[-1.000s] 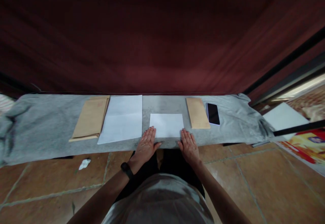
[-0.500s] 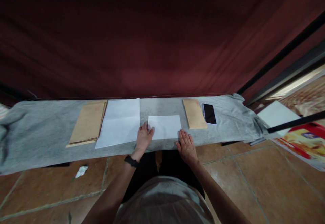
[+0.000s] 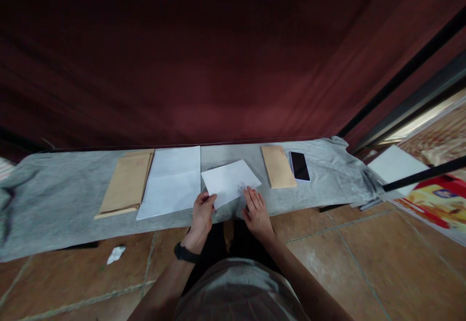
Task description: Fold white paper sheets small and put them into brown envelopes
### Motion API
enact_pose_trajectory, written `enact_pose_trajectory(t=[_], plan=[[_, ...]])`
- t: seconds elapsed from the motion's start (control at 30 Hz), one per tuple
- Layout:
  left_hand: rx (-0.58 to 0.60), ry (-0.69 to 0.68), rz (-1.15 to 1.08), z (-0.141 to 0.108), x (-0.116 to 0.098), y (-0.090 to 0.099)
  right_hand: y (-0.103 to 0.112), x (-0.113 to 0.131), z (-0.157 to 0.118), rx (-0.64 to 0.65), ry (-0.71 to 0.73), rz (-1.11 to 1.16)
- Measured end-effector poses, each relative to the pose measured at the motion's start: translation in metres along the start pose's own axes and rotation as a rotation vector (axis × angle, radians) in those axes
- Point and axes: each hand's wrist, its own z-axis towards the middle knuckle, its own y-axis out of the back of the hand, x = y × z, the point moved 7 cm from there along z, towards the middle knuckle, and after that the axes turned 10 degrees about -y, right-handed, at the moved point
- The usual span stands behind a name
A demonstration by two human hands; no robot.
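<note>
A folded-looking white paper (image 3: 230, 181) lies tilted in front of me on the grey cloth. My left hand (image 3: 204, 212), with a dark band on its wrist, pinches its lower left corner between thumb and fingers. My right hand (image 3: 255, 210) has its fingers spread at the lower right edge of that paper. Left of it lie larger white sheets (image 3: 172, 180), and beyond them a stack of brown envelopes (image 3: 125, 182). Over on the right are another brown envelope pile (image 3: 278, 167) and a dark-screened phone (image 3: 300, 166).
The grey cloth (image 3: 58, 194) covers a long narrow surface. A dark red curtain (image 3: 218, 68) hangs behind it. At the right are black bars, a white board (image 3: 396, 168) and a red and yellow package (image 3: 442, 202). A crumpled white scrap (image 3: 116, 254) lies on the tiled floor.
The small white paper has turned, its right side swinging up and its lower left corner coming nearer me. My left hand has closed on that corner. My right hand has shifted left.
</note>
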Motion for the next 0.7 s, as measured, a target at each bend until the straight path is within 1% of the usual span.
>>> enact_pose_trajectory(t=[0.03,0.1,0.17,0.27,0.37,0.4,0.43,0.47,0.5,0.53,0.57,0.6,0.67,0.7], plan=[[-0.012,0.012,-0.064,-0.009,0.003,-0.002,-0.002,0.009,0.003,0.002,0.020,0.025],[-0.028,0.067,-0.284,-0.027,0.011,-0.009,-0.006,0.021,0.009,-0.003,0.043,0.066],[-0.003,0.125,-0.437,-0.042,0.019,-0.020,-0.011,0.028,0.013,0.001,0.057,0.093],[0.051,0.203,-0.535,-0.055,0.027,-0.035,-0.017,0.024,0.013,0.064,0.095,0.107],[0.106,0.262,-0.548,-0.066,0.031,-0.041,-0.019,0.007,0.008,0.139,0.115,0.105],[0.152,0.290,-0.540,-0.072,0.032,-0.043,-0.017,-0.001,0.007,0.151,0.107,0.108],[0.223,0.319,-0.511,-0.079,0.033,-0.045,-0.015,-0.010,0.006,0.159,0.094,0.116],[0.316,0.331,-0.452,-0.087,0.032,-0.046,-0.012,-0.018,0.005,0.166,0.083,0.127],[0.417,0.304,-0.357,-0.093,0.030,-0.047,-0.010,-0.025,0.004,0.177,0.077,0.140],[0.506,0.219,-0.229,-0.097,0.025,-0.045,-0.008,-0.031,0.003,0.190,0.079,0.151],[0.567,0.070,-0.077,-0.097,0.017,-0.042,-0.006,-0.035,0.002,0.208,0.087,0.159],[0.593,-0.128,0.084,-0.095,0.006,-0.039,-0.005,-0.038,0.001,0.226,0.097,0.163],[0.595,-0.553,0.403,-0.090,-0.016,-0.034,-0.004,-0.041,0.000,0.252,0.111,0.166],[0.598,-0.723,0.546,-0.087,-0.022,-0.033,-0.003,-0.042,-0.001,0.256,0.111,0.167]])
